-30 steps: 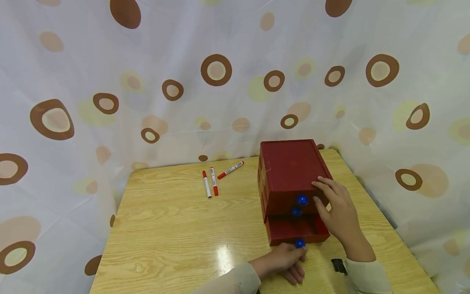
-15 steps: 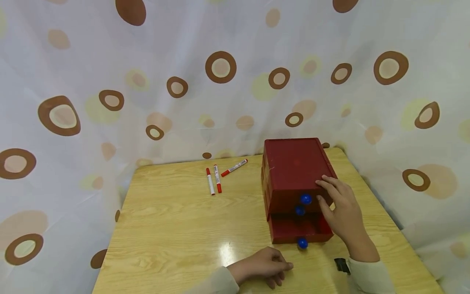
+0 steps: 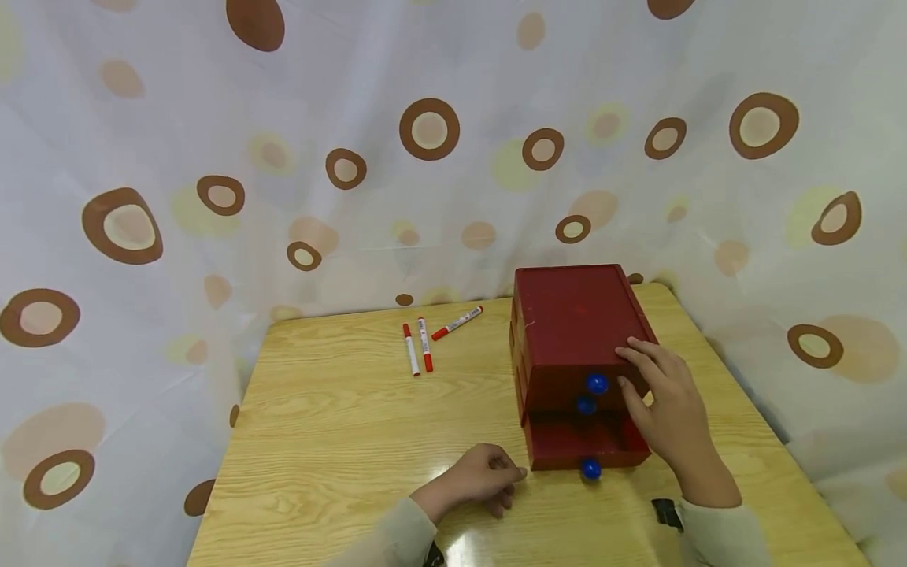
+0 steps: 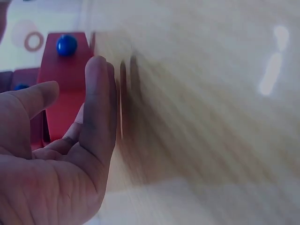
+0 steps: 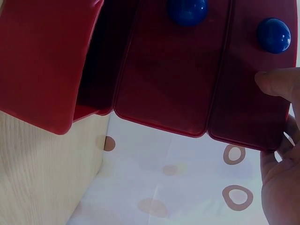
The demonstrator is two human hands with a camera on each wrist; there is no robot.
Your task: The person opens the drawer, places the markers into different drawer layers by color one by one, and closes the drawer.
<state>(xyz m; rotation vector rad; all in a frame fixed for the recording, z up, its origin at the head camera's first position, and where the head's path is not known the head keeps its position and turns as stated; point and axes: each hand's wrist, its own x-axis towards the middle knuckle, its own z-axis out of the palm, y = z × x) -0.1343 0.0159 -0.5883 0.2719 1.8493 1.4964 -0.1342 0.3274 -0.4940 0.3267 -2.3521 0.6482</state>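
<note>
A red drawer cabinet (image 3: 577,315) with blue knobs stands on the right side of the table. Its bottom drawer (image 3: 551,457) is pulled out, and what I see inside is bare red plastic. The upper two drawers are closed. My right hand (image 3: 669,402) grips the cabinet's upper right front corner, thumb against the top drawer's front (image 5: 253,103) and fingers over the edge. Left of the bottom drawer's blue knob (image 3: 591,470), my left hand (image 3: 482,480) hovers low over the table with loosely bent fingers. Nothing is in it.
Three red-capped white markers lie at the table's back: one marker (image 3: 412,350) beside a second marker (image 3: 425,345), and a slanted third marker (image 3: 457,324). A patterned curtain (image 3: 354,94) hangs behind the wooden table (image 3: 340,441). A small black item (image 3: 666,512) shows by the right sleeve.
My left hand has let go of the bottom drawer's knob and moved left, away from it. My right hand stays on the cabinet. The drawer remains pulled out.
</note>
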